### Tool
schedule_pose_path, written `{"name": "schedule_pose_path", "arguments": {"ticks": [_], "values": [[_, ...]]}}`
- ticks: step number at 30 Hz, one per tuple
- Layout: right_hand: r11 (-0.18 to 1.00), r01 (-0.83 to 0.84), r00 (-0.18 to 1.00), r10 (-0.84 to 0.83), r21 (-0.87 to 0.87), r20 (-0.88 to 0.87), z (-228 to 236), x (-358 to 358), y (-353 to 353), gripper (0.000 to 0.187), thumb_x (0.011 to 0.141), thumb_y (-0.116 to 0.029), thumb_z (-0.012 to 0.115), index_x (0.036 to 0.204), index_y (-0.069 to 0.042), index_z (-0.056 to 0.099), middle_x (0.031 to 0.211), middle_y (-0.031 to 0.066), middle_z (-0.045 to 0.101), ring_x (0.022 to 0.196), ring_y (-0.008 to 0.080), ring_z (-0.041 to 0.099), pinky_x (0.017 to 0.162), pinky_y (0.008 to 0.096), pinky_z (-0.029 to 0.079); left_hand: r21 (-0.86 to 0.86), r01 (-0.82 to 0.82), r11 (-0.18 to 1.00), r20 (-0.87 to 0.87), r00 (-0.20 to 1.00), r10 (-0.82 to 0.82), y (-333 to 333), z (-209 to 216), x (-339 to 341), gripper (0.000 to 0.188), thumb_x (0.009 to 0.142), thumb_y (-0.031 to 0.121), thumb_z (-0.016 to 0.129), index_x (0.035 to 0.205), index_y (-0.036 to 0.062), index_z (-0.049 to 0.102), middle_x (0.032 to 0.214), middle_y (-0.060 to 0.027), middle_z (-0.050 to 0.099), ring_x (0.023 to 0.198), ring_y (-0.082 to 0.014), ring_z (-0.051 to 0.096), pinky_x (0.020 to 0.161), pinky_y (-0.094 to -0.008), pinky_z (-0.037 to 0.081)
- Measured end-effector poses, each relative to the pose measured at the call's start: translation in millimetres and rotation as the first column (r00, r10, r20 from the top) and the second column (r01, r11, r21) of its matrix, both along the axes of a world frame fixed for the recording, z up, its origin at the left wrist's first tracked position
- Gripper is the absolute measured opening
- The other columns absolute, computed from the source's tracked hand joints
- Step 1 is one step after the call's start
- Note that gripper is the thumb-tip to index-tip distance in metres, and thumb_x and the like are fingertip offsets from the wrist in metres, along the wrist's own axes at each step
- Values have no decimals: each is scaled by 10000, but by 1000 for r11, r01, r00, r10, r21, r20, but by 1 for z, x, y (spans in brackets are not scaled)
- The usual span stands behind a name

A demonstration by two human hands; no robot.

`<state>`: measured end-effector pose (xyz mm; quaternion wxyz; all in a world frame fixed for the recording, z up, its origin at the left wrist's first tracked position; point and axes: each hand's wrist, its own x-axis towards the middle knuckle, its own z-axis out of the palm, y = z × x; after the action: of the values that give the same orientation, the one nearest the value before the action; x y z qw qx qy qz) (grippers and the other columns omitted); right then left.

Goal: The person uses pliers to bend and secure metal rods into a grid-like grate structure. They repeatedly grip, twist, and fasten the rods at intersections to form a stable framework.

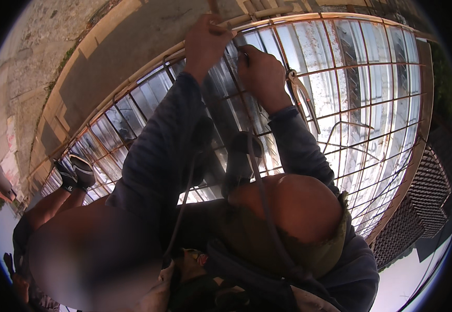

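Note:
My left hand (205,46) reaches to the long edge of a rusty rebar mesh (338,67), with its fingers pinched together by the outer bar. Close by on its right, my right hand (265,77) has its fingers curled over the mesh. Something thin and dark shows at those fingertips, too small to name. What the left fingers hold, if anything, is hidden. A pair of pincers (303,94) rests on the mesh beside my right wrist, jaws toward the far edge. Shiny corrugated metal sheets (309,44) lie beneath the bars.
My bent knee (293,205) and dark shoe (244,151) are over the mesh. A bent loose wire (348,124) lies to the right. At the left, another person's shoes (83,171) stand on the mesh. Concrete ground (106,57) lies beyond the edge; a tiled roof (413,208) is at right.

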<state>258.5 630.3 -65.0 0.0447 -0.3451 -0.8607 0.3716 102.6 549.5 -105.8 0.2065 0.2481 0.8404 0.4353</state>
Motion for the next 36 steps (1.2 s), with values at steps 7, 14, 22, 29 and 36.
{"name": "schedule_pose_path", "arguments": {"ticks": [7, 14, 22, 29, 36], "values": [[999, -35, 992, 36, 10, -118, -1, 1, 25, 237, 1020, -265, 667, 1137, -100, 791, 889, 198, 778, 850, 416, 760, 787, 516, 599, 97, -94, 991, -97, 990, 104, 9, -6, 24, 508, 853, 144, 854, 1305, 62, 636, 920, -94, 822, 882, -263, 799, 841, -393, 613], [983, -183, 983, 183, 5, -16, 16, -32, 70, 263, 1025, -283, 644, 1160, -109, 788, 1002, 209, 780, 967, 437, 739, 859, 520, 587, 108, 27, 994, -54, 998, -21, 1, -3, 25, 641, 875, 112, 829, 1440, 52, 532, 1046, -119, 790, 1005, -284, 783, 888, -422, 610], [970, -242, 968, 239, -23, -77, 5, -21, 65, 268, 1002, -267, 647, 1139, -80, 782, 1001, 220, 774, 982, 452, 730, 877, 534, 582, 141, -33, 989, -166, 984, 56, 4, -5, 45, 736, 875, 139, 893, 1470, 44, 470, 1055, -127, 738, 1016, -266, 760, 922, -402, 597], [952, -263, 956, 279, 158, -87, -7, -30, 73, 252, 1049, -266, 654, 1147, -72, 782, 856, 181, 766, 766, 366, 732, 715, 458, 567, 196, -104, 975, -165, 977, 137, 4, -13, 53, 645, 880, 94, 867, 1380, 27, 465, 1050, -134, 745, 1023, -275, 760, 933, -403, 592], [948, -254, 967, 255, 193, 22, -7, -71, 91, 121, 902, -126, 646, 912, -63, 749, 862, 242, 742, 928, 386, 761, 796, 555, 581, 176, -133, 975, -206, 964, 168, 5, -24, 54, 551, 888, 66, 838, 1310, 17, 488, 1011, -136, 765, 987, -278, 763, 939, -411, 574]]}}
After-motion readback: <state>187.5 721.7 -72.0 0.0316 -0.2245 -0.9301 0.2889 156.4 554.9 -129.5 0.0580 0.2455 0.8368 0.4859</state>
